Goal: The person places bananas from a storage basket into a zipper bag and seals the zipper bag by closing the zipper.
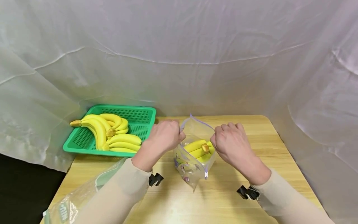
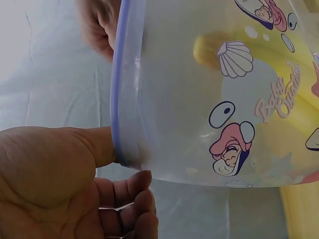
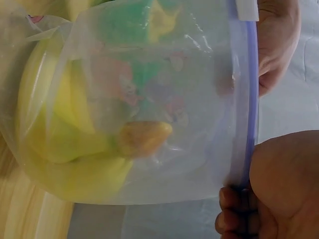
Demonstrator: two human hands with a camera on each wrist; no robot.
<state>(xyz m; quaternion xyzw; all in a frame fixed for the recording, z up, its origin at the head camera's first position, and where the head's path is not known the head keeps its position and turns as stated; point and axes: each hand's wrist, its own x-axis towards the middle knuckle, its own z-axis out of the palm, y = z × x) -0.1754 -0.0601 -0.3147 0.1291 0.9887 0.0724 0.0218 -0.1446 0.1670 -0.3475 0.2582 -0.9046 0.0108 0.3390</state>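
A clear zip bag (image 1: 188,168) with a purple rim and printed cartoon figures hangs between both hands, its mouth spread open. Inside it lies a bunch of yellow bananas (image 1: 195,149), brown stem end upward. My left hand (image 1: 165,134) pinches the rim on one side, the thumb inside the mouth in the left wrist view. On the opposite side my right hand (image 1: 232,141) grips the rim with curled fingers. A white slider (image 1: 206,175) sits on the rim at the near side. Through the film in the right wrist view, the bananas (image 3: 75,124) rest toward the bottom.
At the back left of the wooden table (image 1: 279,168) stands a green perforated basket (image 1: 139,109) holding several banana bunches (image 1: 96,124). A clear plastic package (image 1: 70,202) with green print lies at the front left, partly under the left sleeve. Grey fabric (image 1: 179,84) hangs behind.
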